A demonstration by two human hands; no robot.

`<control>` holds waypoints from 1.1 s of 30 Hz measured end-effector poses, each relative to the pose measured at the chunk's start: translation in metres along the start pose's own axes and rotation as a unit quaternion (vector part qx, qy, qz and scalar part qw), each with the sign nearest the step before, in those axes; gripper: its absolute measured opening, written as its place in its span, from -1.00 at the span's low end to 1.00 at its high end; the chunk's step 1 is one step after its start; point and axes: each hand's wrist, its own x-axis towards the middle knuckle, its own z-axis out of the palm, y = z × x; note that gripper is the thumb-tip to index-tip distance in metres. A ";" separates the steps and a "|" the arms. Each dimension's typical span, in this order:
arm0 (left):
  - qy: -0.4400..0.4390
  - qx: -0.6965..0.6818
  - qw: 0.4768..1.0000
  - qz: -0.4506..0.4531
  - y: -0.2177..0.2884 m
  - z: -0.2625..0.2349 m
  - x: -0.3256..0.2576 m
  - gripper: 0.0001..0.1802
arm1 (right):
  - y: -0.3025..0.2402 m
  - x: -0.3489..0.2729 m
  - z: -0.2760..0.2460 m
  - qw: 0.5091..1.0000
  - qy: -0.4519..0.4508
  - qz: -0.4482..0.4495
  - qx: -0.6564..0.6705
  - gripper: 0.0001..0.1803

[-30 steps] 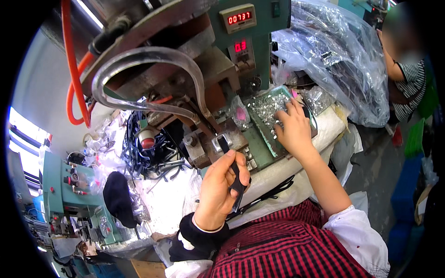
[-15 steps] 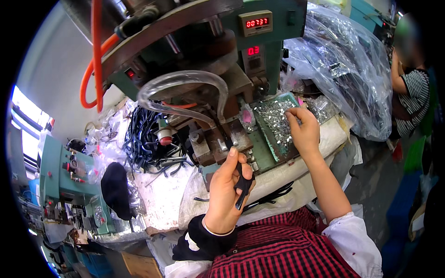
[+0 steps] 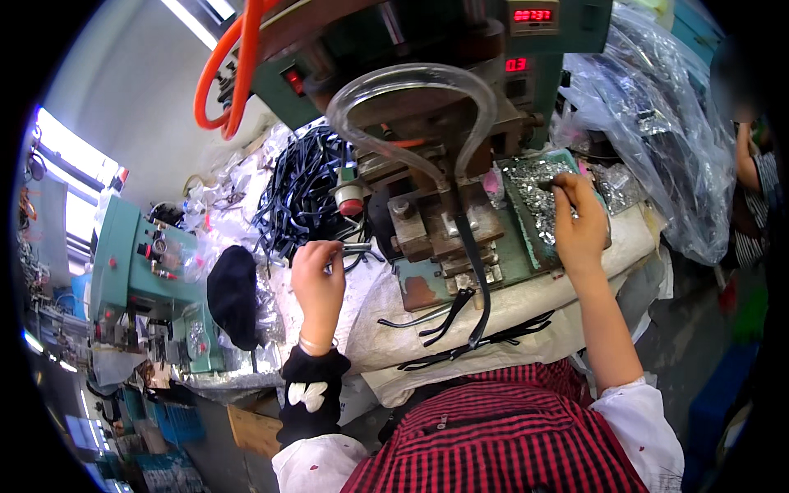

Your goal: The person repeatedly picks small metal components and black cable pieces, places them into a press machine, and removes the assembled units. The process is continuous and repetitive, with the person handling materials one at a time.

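My left hand [image 3: 319,279] is closed in a pinch over the bench, left of the press. At its fingertips lies a slim grey metal piece [image 3: 357,246]; whether the fingers grip it is unclear. My right hand [image 3: 582,234] hovers over a green tray [image 3: 526,234] of small shiny metal pieces [image 3: 538,197], thumb and fingertips together. What they pinch, if anything, is too small to make out. A black strap [image 3: 472,255] runs from the press's lower die [image 3: 448,226] down over the front edge, held by neither hand. More strap ends [image 3: 450,319] lie beside it.
A clear looped hose [image 3: 411,74] arches over the die. Tangled black straps [image 3: 300,185] are heaped behind my left hand, near a red button [image 3: 350,205]. Black straps [image 3: 493,337] lie along the front cloth. Clear plastic sheeting [image 3: 657,140] hangs at the right; a person sits beyond.
My left hand has let go of the black strap at the die and moved left to the bench. The right hand stays over the tray, fingers pinched. The whole view has shifted.
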 end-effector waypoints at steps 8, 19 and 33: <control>-0.023 0.090 0.993 -0.070 -0.058 0.060 -0.036 -0.80 | 0.025 -0.023 -0.028 0.990 0.074 0.116 -0.024 -0.86; 0.084 -0.494 0.822 -0.272 0.007 0.021 0.013 -0.86 | -0.070 0.004 0.029 0.988 -0.031 -0.101 0.112 -0.82; 0.215 -0.408 0.887 -0.007 0.124 -0.042 0.067 -0.90 | -0.116 -0.016 0.042 0.880 -0.142 0.212 0.401 -0.53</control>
